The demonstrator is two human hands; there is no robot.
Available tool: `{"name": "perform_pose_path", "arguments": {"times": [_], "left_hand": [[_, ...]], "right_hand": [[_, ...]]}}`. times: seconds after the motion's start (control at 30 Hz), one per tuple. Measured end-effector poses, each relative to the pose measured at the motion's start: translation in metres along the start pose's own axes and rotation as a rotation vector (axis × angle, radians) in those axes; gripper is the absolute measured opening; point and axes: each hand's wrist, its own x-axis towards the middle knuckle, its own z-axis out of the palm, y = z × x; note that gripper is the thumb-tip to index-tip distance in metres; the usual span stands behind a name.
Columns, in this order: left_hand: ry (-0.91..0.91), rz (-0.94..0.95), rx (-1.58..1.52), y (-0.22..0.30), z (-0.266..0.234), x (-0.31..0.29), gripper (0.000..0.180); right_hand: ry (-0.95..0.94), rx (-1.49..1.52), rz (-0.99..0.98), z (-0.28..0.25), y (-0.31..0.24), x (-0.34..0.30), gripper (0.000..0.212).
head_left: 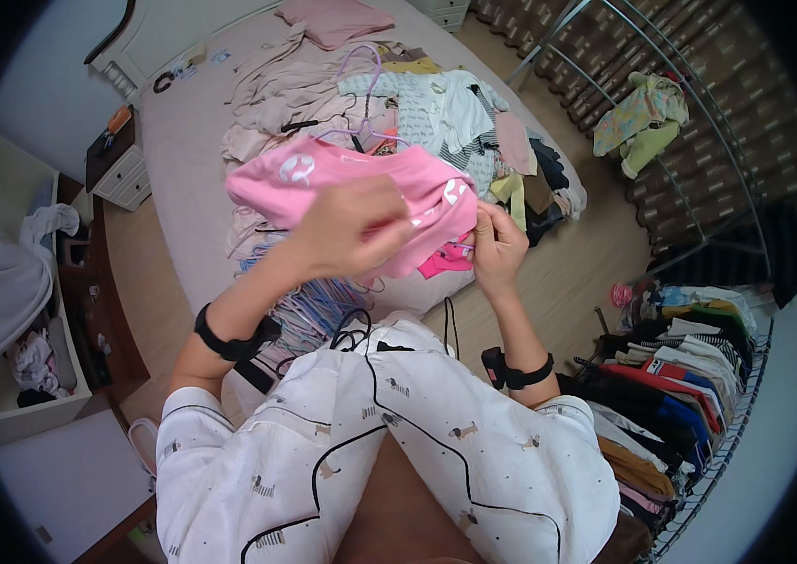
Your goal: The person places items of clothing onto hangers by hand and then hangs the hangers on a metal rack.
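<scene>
A pink top (271,193) with white printed shapes is spread out in front of me above the bed. The hook of a purple hanger (362,58) rises from its neck, and part of the hanger is hidden by the cloth. My right hand (500,246) pinches the garment's right edge between thumb and fingers. Across the middle of the top lies my left hand (358,226), its fingers smeared by motion, so their grip on the cloth is unclear. A bright pink piece of clothing (445,260) shows below the top.
Loose clothes (445,108) cover the bed (182,179). Many hangers (309,315) are heaped at its near edge. At right, garments fill a wire rack (741,451), and clothes hang on a metal frame (596,89). A nightstand (126,179) and open drawer (36,404) are at left.
</scene>
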Motion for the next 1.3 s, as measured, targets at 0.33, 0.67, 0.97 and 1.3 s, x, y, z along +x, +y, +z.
{"name": "perform_pose_path", "arguments": {"times": [0.33,0.67,0.97,1.3], "left_hand": [[0.129,-0.519,0.135,-0.061,-0.053,-0.049,0.028],[0.179,-0.489,-0.357,-0.046,-0.034,-0.04,0.02],[0.191,-0.607,-0.468,-0.05,-0.036,-0.043,0.014],[0.542,-0.654,-0.252,-0.082,-0.047,-0.062,0.018]], "right_hand": [[-0.098,0.073,0.089,-0.02,0.002,0.004,0.018],[-0.357,0.368,0.412,-0.006,-0.008,0.016,0.017],[-0.114,0.166,0.295,-0.008,0.016,0.013,0.019],[0.008,0.278,0.253,-0.075,0.027,0.009,0.02]]}}
